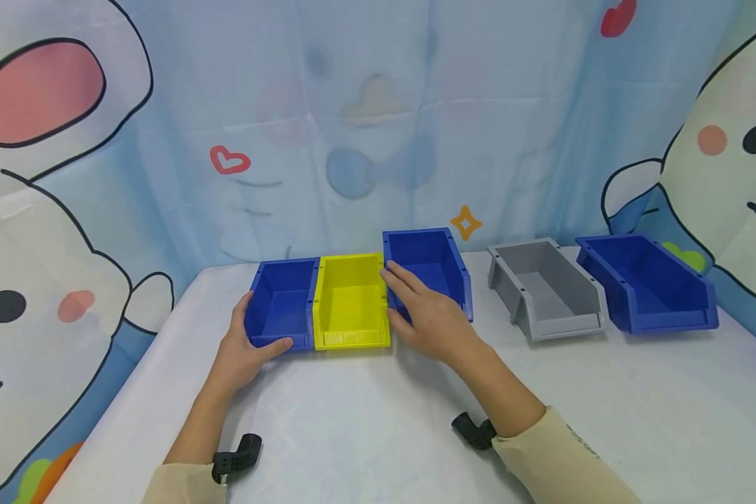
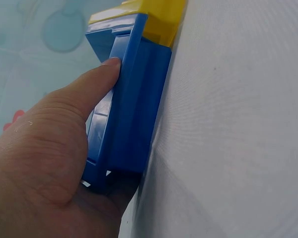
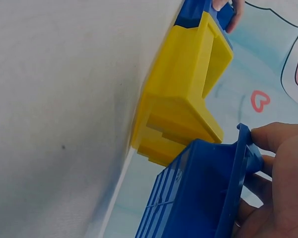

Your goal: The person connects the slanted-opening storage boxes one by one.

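Observation:
My left hand (image 1: 242, 357) grips the left blue storage bin (image 1: 283, 308), its thumb on the front lip and its other fingers along the outer left side. Directly against that bin's right side stands a yellow bin (image 1: 351, 301). My right hand (image 1: 437, 322) holds a second blue bin (image 1: 425, 255) by its left rim, beside the yellow one. In the right wrist view this blue bin (image 3: 203, 183) appears raised and tilted, its ribbed underside showing. Some of the right hand's fingers (image 3: 275, 136) are hidden behind the rim.
To the right stand a grey bin (image 1: 548, 294) and another blue bin (image 1: 649, 287), close together. A white cloth covers the table (image 1: 353, 427). Behind the bins hangs a light-blue printed curtain (image 1: 510, 126). Each wrist bears a black device (image 1: 239, 455).

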A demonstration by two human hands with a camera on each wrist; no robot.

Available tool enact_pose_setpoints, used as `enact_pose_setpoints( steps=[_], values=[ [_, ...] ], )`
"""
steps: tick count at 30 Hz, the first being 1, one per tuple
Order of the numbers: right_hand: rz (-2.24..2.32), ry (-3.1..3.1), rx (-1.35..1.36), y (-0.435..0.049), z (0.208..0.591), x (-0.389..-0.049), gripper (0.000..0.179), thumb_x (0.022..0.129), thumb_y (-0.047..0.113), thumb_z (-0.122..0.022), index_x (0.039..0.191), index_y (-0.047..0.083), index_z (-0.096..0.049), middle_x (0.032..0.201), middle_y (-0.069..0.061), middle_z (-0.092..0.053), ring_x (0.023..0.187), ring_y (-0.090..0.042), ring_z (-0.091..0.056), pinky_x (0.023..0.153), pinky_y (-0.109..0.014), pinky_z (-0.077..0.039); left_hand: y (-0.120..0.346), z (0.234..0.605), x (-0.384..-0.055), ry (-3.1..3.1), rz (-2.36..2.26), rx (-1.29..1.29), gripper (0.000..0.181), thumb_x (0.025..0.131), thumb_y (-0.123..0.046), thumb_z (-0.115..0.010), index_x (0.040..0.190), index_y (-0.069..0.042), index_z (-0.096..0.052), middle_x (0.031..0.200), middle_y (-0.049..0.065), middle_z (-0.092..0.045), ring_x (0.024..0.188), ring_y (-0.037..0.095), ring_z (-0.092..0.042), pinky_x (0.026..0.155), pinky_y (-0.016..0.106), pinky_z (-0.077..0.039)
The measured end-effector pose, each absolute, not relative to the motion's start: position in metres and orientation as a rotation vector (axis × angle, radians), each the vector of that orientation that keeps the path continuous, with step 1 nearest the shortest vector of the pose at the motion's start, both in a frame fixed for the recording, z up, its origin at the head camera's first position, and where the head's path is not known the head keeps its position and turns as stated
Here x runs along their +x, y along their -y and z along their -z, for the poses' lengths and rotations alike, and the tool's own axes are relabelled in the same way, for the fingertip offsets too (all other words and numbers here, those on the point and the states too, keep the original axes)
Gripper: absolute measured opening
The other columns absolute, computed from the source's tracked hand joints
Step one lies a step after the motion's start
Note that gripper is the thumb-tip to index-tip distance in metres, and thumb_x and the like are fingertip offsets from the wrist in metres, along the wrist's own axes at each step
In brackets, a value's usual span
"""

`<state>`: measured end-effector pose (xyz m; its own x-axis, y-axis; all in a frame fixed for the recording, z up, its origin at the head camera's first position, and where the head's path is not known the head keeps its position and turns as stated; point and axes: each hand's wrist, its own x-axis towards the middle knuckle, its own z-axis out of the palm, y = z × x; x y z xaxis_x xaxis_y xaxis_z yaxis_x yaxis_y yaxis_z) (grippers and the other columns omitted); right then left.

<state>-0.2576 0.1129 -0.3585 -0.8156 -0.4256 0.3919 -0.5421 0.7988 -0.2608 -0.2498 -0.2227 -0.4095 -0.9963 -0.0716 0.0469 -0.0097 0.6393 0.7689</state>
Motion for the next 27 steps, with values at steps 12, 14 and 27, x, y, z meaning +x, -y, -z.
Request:
enact_pose_setpoints(
  steps=[12, 14, 27],
  values=[
    [-0.541, 2.713, 0.730, -0.1116, 0.3571, -0.2583, 0.065, 0.104, 0.028, -0.059, 0.163, 0.021, -0.034, 0.172, -0.003, -0.028, 0.082, -0.021, -0.065, 0.054, -0.024, -0.043, 0.2228, 0.4100, -0.2512, 2.779, 1.301, 0.069, 0.118, 0.087, -0.047, -0.081, 0.167, -0.027, 0.002, 0.173, 0.021, -0.011, 0.157, 0.048, -0.017, 0.124, 0.068, -0.020],
    [-0.546, 2.728, 0.727, -0.1115, 0.3566, -0.2589, 0.066, 0.104, 0.029, -0.058, 0.164, 0.022, -0.032, 0.172, -0.002, -0.026, 0.071, -0.017, -0.059, 0.052, -0.024, -0.041, 0.2232, 0.4101, -0.2512, 2.778, 1.301, 0.069, 0.118, 0.086, -0.047, -0.081, 0.167, -0.028, 0.002, 0.173, 0.021, -0.011, 0.157, 0.048, -0.017, 0.124, 0.068, -0.020],
    [-0.553, 2.808, 0.724, -0.1098, 0.3524, -0.2598, 0.066, 0.105, 0.029, -0.056, 0.165, 0.023, -0.030, 0.174, 0.000, -0.020, 0.096, -0.026, -0.069, 0.060, -0.026, -0.047, 0.2236, 0.4076, -0.2496, 2.793, 1.295, 0.080, 0.119, 0.087, -0.048, -0.081, 0.167, -0.028, 0.004, 0.173, 0.022, -0.010, 0.157, 0.049, -0.016, 0.124, 0.069, -0.019]
  ],
)
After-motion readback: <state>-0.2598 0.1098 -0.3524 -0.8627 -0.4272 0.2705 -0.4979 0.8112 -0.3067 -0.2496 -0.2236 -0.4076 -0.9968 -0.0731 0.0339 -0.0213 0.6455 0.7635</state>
